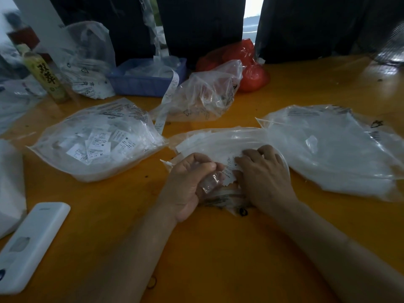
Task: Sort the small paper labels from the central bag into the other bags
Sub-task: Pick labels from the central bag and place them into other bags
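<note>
Left hand [192,184] curled, central bag [218,141] plastic pinched; right hand [264,180] flat on labels [228,171] (mid-worktop). One label to be isolated, size read first.

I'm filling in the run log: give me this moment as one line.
stage: picking labels | left hand: grips central bag plastic | right hand: fingers on labels | left bag: holds labels

Orange table [218,248]: carries three label bags [98,145], [332,147], [220,138], blue tray [140,84], bottle [47,78], white remote [30,246], red bag [251,73].
</note>
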Available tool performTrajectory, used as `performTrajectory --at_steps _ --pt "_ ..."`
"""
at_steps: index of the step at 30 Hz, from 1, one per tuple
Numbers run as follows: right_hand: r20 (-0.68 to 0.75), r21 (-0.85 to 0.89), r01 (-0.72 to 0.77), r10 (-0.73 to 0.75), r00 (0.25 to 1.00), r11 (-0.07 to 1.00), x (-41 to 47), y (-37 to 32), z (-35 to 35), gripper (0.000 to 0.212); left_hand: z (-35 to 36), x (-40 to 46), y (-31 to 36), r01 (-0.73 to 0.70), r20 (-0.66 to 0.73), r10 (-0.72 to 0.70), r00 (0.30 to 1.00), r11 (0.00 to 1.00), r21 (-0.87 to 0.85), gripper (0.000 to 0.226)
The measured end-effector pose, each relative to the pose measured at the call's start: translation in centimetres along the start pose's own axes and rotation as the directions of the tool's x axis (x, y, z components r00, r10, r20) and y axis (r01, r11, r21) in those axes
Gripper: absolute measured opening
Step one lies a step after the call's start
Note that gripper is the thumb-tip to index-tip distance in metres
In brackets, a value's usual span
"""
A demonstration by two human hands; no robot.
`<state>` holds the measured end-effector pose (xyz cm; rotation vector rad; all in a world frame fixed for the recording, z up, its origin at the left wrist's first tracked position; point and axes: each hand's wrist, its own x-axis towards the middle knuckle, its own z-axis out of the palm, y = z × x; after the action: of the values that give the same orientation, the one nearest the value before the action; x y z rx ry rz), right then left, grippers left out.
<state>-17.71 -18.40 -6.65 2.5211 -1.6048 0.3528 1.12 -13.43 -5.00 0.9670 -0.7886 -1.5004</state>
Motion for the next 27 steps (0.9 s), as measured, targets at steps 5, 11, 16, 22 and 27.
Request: performTrajectory --at_steps 5,11,16,22,27 --pt "-0.05 -0.022 0.048 -0.049 0.998 0.999 0.1 0.0 -0.1 0.02 0.4 -0.2 -0.1 -0.004 -0.044 0.011 0.999 0.989 0.15 0.011" --pt "-0.181 0.267 -0.01 0.061 0.982 0.964 -0.1 0.1 -0.7 0.014 0.4 -0.3 -0.2 0.004 -0.09 0.017 0.996 0.975 0.224 0.016" --pt "-0.117 0.383 -0.036 0.087 0.989 0.923 -0.3 -0.3 -0.9 0.006 0.2 0.0 -0.6 -0.033 -0.094 0.049 0.994 0.985 0.171 0.023" --pt "-0.133 0.596 -0.067 0.18 0.975 0.8 -1.3 0.4 -1.5 0.008 0.3 0.2 -0.1 0.0 -0.132 0.001 0.991 1.0 0.008 0.03" --pt "-0.103 0.686 -0.103 0.237 0.966 0.721 -1.6 0.6 -1.7 0.008 0.1 0.2 -0.2 -0.017 -0.137 0.03 0.99 0.995 0.095 0.018"
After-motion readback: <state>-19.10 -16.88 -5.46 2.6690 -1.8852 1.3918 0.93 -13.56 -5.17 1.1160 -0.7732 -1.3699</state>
